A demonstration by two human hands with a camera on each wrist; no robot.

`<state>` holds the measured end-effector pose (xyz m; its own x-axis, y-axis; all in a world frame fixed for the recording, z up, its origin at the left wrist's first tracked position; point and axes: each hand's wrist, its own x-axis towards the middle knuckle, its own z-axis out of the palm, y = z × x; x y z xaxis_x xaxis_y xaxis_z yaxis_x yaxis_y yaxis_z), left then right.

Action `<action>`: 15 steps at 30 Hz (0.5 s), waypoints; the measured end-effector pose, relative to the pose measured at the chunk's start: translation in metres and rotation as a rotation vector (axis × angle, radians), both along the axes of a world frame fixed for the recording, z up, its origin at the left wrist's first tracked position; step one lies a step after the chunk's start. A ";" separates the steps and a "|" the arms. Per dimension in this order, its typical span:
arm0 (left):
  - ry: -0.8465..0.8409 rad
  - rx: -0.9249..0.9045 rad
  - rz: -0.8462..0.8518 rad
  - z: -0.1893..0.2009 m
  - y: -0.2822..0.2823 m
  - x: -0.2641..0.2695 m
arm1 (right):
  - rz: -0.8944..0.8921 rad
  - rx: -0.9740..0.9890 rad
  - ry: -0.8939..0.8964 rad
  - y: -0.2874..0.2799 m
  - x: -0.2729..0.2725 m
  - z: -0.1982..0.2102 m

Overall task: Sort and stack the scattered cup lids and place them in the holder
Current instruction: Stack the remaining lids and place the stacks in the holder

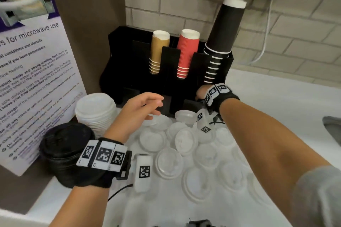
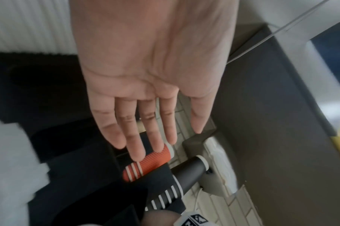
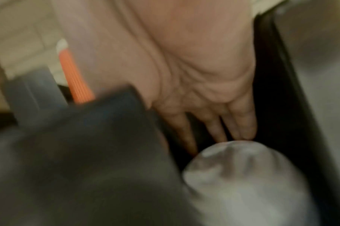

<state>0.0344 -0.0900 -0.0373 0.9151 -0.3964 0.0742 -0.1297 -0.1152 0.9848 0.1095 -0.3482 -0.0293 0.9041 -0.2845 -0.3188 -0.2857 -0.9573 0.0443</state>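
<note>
Several clear lids point(image 1: 186, 140) lie scattered on the white counter point(image 1: 267, 97) in front of the black holder point(image 1: 129, 61). My left hand point(image 1: 147, 105) hovers over them with straight, spread fingers point(image 2: 134, 145) and holds nothing. My right hand point(image 1: 200, 94) reaches into the holder's lower right compartment. There its straight fingertips point(image 3: 219, 134) touch the top of a blurred stack of clear lids point(image 3: 242, 175); its thumb is hidden. At the left stand a stack of white lids point(image 1: 95, 110) and a stack of black lids point(image 1: 64, 149).
The holder's upper slots carry brown cups point(image 1: 159, 51), red cups point(image 1: 186, 51) and black cups point(image 1: 225, 29). A microwave notice point(image 1: 33, 79) leans at the left. A sink edge point(image 1: 332, 127) shows at the far right, and a white cable point(image 1: 265, 42) hangs on the tiled wall.
</note>
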 end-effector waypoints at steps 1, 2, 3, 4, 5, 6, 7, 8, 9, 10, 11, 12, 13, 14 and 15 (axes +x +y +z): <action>0.021 -0.005 0.016 -0.005 -0.001 0.002 | 0.049 -0.049 0.038 0.002 -0.004 -0.001; 0.034 -0.006 0.025 -0.009 -0.002 0.003 | 0.109 -0.111 0.081 0.001 -0.004 -0.004; 0.042 -0.004 0.030 -0.012 -0.003 0.004 | 0.145 -0.165 0.113 0.000 -0.007 -0.005; 0.047 -0.002 0.031 -0.014 -0.003 0.004 | 0.166 -0.223 0.138 0.000 -0.006 -0.005; 0.048 0.002 0.032 -0.015 -0.003 0.004 | 0.176 -0.277 0.161 0.000 -0.007 -0.005; 0.049 0.008 0.030 -0.016 -0.003 0.004 | 0.203 -0.324 0.176 -0.001 -0.008 -0.005; 0.049 0.015 0.028 -0.016 -0.003 0.004 | 0.223 -0.353 0.187 0.000 -0.007 -0.005; 0.051 0.018 0.027 -0.017 -0.003 0.004 | 0.239 -0.370 0.187 0.000 -0.008 -0.006; 0.053 0.016 0.028 -0.016 -0.002 0.004 | 0.243 -0.370 0.184 -0.001 -0.007 -0.007; 0.056 0.010 0.029 -0.016 -0.002 0.004 | 0.236 -0.359 0.184 -0.001 -0.007 -0.006; 0.057 0.003 0.032 -0.016 -0.002 0.004 | 0.227 -0.351 0.195 -0.001 -0.006 -0.006; 0.058 -0.003 0.033 -0.016 -0.002 0.003 | 0.225 -0.344 0.201 -0.002 -0.005 -0.006; 0.057 -0.007 0.031 -0.017 -0.002 0.003 | 0.230 -0.346 0.207 -0.001 -0.005 -0.006; 0.056 -0.011 0.029 -0.017 -0.003 0.003 | 0.240 -0.352 0.209 -0.001 -0.005 -0.007; 0.057 -0.014 0.025 -0.017 -0.003 0.003 | 0.246 -0.368 0.208 0.000 -0.005 -0.008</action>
